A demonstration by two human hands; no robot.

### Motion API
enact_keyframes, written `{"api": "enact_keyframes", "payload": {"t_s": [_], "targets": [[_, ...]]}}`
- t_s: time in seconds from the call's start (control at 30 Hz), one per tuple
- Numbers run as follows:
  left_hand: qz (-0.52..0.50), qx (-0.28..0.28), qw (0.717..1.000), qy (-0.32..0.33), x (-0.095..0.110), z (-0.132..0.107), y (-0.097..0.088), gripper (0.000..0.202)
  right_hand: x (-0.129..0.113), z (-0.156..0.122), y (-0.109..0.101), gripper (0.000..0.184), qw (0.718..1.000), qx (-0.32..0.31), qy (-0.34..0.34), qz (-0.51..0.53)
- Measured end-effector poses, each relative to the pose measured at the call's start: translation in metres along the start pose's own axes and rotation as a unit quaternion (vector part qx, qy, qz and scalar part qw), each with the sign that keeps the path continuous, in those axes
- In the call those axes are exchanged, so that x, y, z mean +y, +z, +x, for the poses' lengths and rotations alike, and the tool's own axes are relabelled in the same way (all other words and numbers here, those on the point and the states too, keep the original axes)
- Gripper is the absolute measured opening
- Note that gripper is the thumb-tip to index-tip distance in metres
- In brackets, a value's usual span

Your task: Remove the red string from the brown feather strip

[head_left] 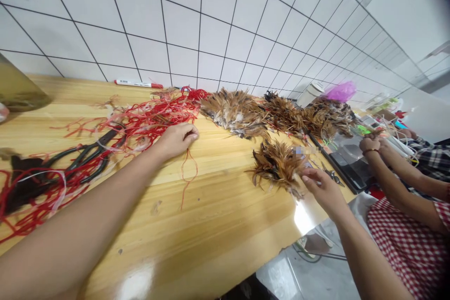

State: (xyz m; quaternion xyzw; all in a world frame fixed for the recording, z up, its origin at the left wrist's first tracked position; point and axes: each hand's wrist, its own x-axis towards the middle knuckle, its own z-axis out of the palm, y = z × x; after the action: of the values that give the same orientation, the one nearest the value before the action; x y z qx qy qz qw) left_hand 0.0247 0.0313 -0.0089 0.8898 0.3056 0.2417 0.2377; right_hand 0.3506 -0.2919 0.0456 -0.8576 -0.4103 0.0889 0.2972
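My left hand (177, 139) rests on the wooden table (211, 225) with fingers curled, pinching a red string (188, 173) that loops down from it. It sits at the edge of a tangle of red strings (147, 117). My right hand (321, 187) reaches to a small bundle of brown feathers (277, 164) and grips its edge with closed fingers. Larger heaps of brown feathers (239, 112) lie further back along the wall.
Black scissors (87, 154) lie among the strings at left. A red-capped marker (138, 84) lies by the tiled wall. Another person in a red checked garment (408, 239) works at right, hands (371, 143) over a dark tray (348, 159). A pink bag (341, 90) stands behind.
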Motion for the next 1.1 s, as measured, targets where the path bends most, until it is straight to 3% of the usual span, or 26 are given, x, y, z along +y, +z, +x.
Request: {"api": "enact_keyframes", "payload": {"t_s": [0.1,0.3,0.57,0.67,0.73,0.8,0.93,1.03,1.1], "targets": [[0.002,-0.004,1.0,-0.007,0.002,0.0,-0.001,0.023,-0.004,-0.003,-0.001,0.035,0.999,0.039,-0.014,-0.028],[0.003,-0.004,1.0,-0.012,0.004,-0.001,-0.001,0.022,-0.034,-0.012,0.003,0.031,0.974,0.097,-0.13,-0.155],[-0.014,0.011,1.0,-0.014,0.006,-0.002,-0.001,0.021,-0.081,-0.028,0.014,0.029,0.91,0.167,-0.315,-0.211],[-0.055,0.027,0.998,-0.011,0.019,-0.002,-0.006,0.018,-0.098,-0.032,0.028,0.031,0.893,0.158,-0.369,-0.206],[-0.089,0.025,0.995,0.029,0.035,-0.003,-0.01,0.016,-0.108,-0.032,0.041,0.032,0.885,0.142,-0.396,-0.198],[-0.119,-0.023,0.988,0.095,0.058,-0.005,-0.012,0.015,-0.117,-0.029,0.056,0.032,0.882,0.123,-0.415,-0.187],[-0.139,-0.227,0.936,0.229,0.103,-0.018,0.001,0.014,-0.131,-0.014,0.083,0.03,0.884,0.106,-0.427,-0.159],[-0.11,-0.295,0.917,0.247,0.122,-0.03,0.022,0.027,-0.141,0.0,0.098,0.027,0.887,0.109,-0.425,-0.143],[-0.07,-0.319,0.908,0.262,0.124,-0.034,0.035,0.012,-0.149,0.01,0.106,0.025,0.888,0.111,-0.426,-0.133]]}}
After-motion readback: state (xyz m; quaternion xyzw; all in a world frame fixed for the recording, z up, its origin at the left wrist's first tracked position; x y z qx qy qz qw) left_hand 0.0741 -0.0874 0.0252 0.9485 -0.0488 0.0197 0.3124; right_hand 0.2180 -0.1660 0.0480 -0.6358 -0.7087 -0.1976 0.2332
